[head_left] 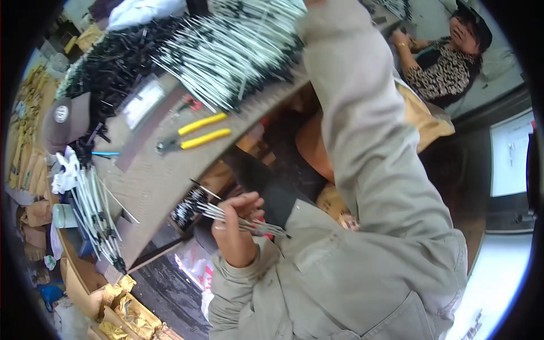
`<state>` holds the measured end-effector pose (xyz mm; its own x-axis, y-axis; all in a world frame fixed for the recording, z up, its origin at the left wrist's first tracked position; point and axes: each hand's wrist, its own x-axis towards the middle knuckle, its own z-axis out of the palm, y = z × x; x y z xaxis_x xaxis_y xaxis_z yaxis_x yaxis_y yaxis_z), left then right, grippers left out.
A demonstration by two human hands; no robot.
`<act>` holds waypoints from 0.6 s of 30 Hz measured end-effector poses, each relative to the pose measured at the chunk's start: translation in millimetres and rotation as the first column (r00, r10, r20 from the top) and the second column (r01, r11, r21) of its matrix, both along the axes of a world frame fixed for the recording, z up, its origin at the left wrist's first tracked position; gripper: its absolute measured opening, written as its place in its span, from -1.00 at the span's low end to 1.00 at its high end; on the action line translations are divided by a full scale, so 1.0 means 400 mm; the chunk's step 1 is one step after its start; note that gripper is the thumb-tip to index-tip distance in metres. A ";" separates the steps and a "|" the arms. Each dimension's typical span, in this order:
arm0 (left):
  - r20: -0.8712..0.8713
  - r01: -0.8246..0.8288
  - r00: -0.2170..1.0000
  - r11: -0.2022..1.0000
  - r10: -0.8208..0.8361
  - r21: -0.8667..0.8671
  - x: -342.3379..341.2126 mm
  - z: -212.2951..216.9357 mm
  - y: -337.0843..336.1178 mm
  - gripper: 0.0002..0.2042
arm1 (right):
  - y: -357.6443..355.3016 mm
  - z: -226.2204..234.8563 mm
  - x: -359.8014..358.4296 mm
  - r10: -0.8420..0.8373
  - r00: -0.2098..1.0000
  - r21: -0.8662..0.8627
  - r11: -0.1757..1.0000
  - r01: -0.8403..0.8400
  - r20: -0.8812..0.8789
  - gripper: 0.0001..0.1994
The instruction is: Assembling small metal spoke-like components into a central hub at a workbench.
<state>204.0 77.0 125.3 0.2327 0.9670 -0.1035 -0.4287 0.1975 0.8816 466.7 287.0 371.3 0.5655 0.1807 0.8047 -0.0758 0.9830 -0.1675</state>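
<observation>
My left hand (235, 232) is closed around a small bundle of thin pale rods (262, 228) with black ends, held in front of my body beside the workbench (153, 187). My right arm stretches far forward over the bench. Only a sliver of my right hand (315, 2) shows at the top edge; its fingers are out of the picture. Nearest that arm lies a big pile of thin white rods with black ends (238, 48). Cutting pliers with yellow handles (204, 123) rest on the bench, near a small red-handled tool (191, 102).
A clear plastic strip (141, 105), a dark cap (68, 122) and another rod bundle (96, 209) lie on the bench's left. Below left is an open carton (85, 294) beside yellow-wrapped items (133, 314). Another person (445, 65) works at the far right.
</observation>
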 end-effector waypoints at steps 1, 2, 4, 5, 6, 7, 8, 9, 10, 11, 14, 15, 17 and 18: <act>-0.030 0.000 1.000 1.000 0.000 0.016 -0.019 0.010 -0.003 -0.65 | -0.066 -0.012 -0.046 0.092 0.995 -0.064 0.994 -0.091 0.025 -0.84; 0.032 -0.007 0.999 1.000 0.008 -0.019 -0.025 0.011 -0.002 -0.65 | -0.131 -0.029 -0.054 0.106 0.994 -0.027 0.994 -0.106 0.024 -0.84; 0.118 -0.029 0.992 0.997 0.038 -0.072 -0.060 0.017 -0.017 -0.63 | -0.254 -0.117 -0.054 0.021 0.821 -0.281 0.944 0.171 0.571 -0.91; 0.115 -0.047 0.992 0.998 0.052 -0.052 -0.074 0.026 -0.014 -0.63 | -0.314 -0.163 -0.079 0.034 0.612 -0.321 0.874 0.365 0.790 -0.93; 0.128 -0.094 0.987 0.994 0.100 -0.049 -0.092 0.030 -0.008 -0.62 | -0.369 -0.209 -0.137 0.148 0.746 -0.587 0.721 0.368 0.649 -0.98; 0.143 -0.132 0.980 0.990 0.138 -0.053 -0.110 0.035 -0.006 -0.61 | -0.413 -0.266 -0.175 0.484 0.809 -0.873 0.482 0.073 0.334 -0.82; 0.149 -0.140 0.979 0.990 0.143 -0.030 -0.115 0.042 -0.003 -0.60 | -0.439 -0.313 -0.174 0.724 0.599 -0.910 0.413 0.019 0.341 -0.83; 0.150 -0.144 0.978 0.989 0.145 -0.019 -0.117 0.046 -0.007 -0.60 | -0.459 -0.376 -0.198 0.731 0.504 -0.869 0.486 0.090 0.460 -0.82; 0.170 -0.189 0.968 0.982 0.187 -0.005 -0.114 0.046 -0.005 -0.60 | -0.483 -0.419 -0.223 0.807 0.460 -0.920 0.385 0.067 0.371 -0.85; 0.192 -0.227 0.956 0.974 0.222 0.006 -0.102 0.050 0.003 -0.60 | -0.505 -0.456 -0.241 0.867 0.418 -0.959 0.277 0.054 0.273 -0.85; 0.150 -0.281 0.950 0.959 0.273 0.032 -0.066 0.072 0.000 -0.62 | -0.538 -0.553 -0.299 0.640 0.474 -0.791 0.552 0.263 0.604 -0.85; 0.096 -0.346 0.935 0.937 0.342 0.035 -0.060 0.069 -0.003 -0.64 | -0.545 -0.568 -0.314 0.578 0.456 -0.732 0.596 0.330 0.676 -0.85; 0.044 -0.395 0.919 0.912 0.393 0.105 -0.063 0.028 -0.005 -0.70 | -0.558 -0.591 -0.343 0.515 0.438 -0.673 0.625 0.396 0.736 -0.85; -0.010 -0.405 0.911 0.900 0.412 0.160 -0.072 0.014 -0.007 -0.73 | -0.564 -0.601 -0.357 0.501 0.470 -0.676 0.643 0.360 0.727 -0.85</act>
